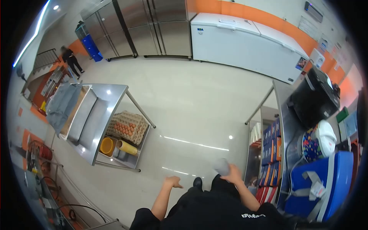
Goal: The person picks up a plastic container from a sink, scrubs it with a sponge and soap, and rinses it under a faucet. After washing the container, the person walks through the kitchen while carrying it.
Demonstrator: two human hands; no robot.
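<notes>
My right hand (232,175) is closed around a grey, cup-like cylinder (221,166), held out in front of my body over the floor. Its far end tilts up and to the left, and motion blurs its surface. Nothing shows in my left hand (173,181), which hangs at waist height to the left with its fingers apart. One dark shoe (197,183) shows on the floor between the two hands.
A steel table (100,100) at left bears a large tray (85,111); egg cartons (140,133) sit on its lower shelf. At right, a counter (283,100) carries a black appliance (315,97), white-lidded tub (321,140) and blue box (337,180). A white freezer (241,48) and a person (71,59) are farther back.
</notes>
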